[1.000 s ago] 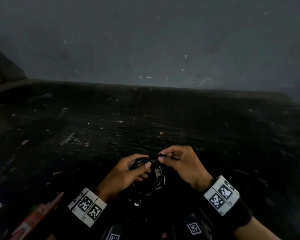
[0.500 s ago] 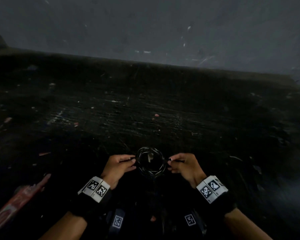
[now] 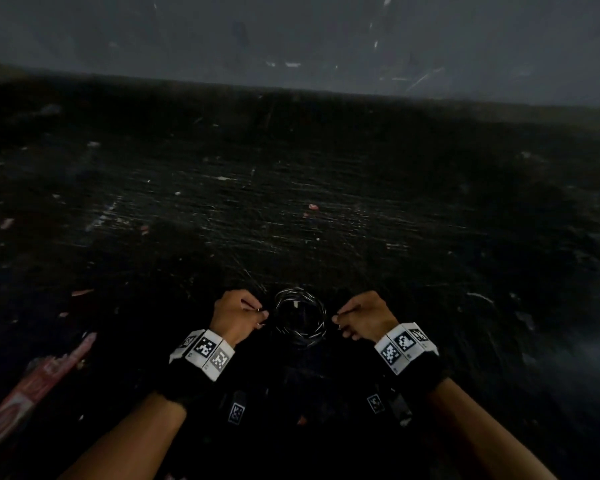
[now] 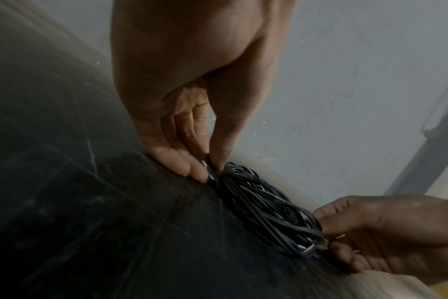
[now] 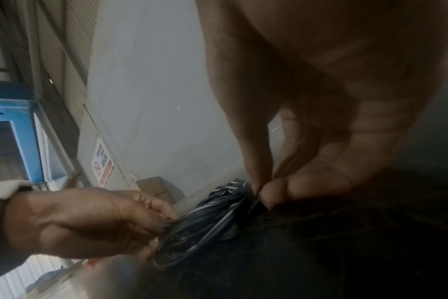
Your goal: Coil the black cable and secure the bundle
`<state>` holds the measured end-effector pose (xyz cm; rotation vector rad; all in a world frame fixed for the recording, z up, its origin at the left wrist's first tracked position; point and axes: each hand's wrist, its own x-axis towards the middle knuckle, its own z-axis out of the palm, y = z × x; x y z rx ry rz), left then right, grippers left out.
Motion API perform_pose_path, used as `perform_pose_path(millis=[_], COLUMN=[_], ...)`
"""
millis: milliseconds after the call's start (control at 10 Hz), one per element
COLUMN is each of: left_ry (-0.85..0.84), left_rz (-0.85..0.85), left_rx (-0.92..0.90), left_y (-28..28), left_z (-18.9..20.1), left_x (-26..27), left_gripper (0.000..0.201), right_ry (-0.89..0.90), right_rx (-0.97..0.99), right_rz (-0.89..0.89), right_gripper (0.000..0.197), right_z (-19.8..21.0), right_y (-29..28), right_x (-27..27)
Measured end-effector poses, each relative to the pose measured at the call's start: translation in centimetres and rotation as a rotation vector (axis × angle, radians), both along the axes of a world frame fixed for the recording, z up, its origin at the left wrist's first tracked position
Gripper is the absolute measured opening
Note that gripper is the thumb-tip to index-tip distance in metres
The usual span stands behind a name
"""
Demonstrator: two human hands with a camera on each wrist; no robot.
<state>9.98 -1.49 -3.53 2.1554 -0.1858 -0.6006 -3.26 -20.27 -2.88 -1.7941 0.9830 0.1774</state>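
Note:
The black cable (image 3: 300, 317) lies wound into a small round coil between my hands, low in the head view over a dark scratched table (image 3: 291, 209). My left hand (image 3: 262, 315) pinches the coil's left side between thumb and fingertips (image 4: 212, 170). My right hand (image 3: 336, 318) pinches the opposite side, with thumb and forefinger closed on the cable (image 5: 260, 194). In the left wrist view the coil (image 4: 263, 206) shows as a thick bundle of several loops stretched between both hands. What ties the bundle, if anything, I cannot make out.
A red and white packet (image 3: 39, 382) lies at the table's near left edge. Small scraps (image 3: 312, 206) dot the dark surface. A grey wall (image 3: 326, 39) rises behind the table. A blue crate (image 5: 15, 129) stands off to the left in the right wrist view.
A second ago both hands were close together working over the coil; they have since drawn apart to its two sides, and the coil now sits as a neat ring between them.

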Motion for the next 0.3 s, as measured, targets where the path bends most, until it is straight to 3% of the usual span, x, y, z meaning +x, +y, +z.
perform_pose_path(millis=[300], left_ry=[-0.074], left_rz=[-0.064], left_rx=[0.024], left_y=[1.5], left_z=[1.1], left_x=[-0.2], left_gripper=[0.012], right_ry=[-0.044], right_rx=[-0.135], right_rz=[0.033], right_gripper=[0.018], right_z=[1.2], right_y=[0.9], right_x=[-1.7])
